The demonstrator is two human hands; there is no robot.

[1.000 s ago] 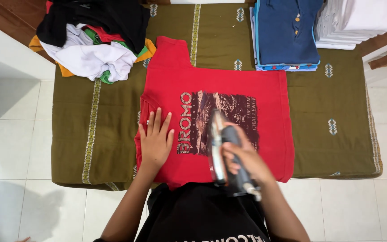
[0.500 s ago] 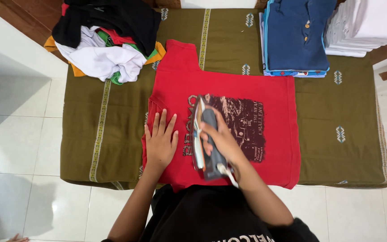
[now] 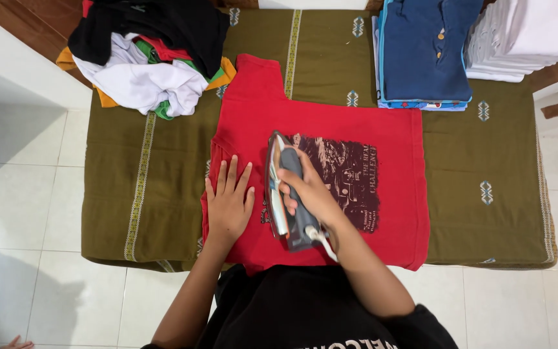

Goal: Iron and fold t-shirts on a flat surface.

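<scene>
A red cotton T-shirt [image 3: 330, 129] lies flat on the olive-cloth desk [image 3: 485, 213]. The left hand [image 3: 228, 201] presses it, fingers spread, empty. The right hand [image 3: 311, 190] grips a grey electric iron [image 3: 283, 194] on the dark print; lingering there could scorch it.

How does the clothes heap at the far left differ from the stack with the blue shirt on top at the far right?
The clothes heap is loose and crumpled; the blue-topped stack is folded flat with squared edges. The heap mixes black, white, red, green and orange pieces, while the stack shows one blue buttoned shirt over thin pale-blue layers. Both rest on the olive cloth, beyond the red T-shirt and apart from both hands.
</scene>
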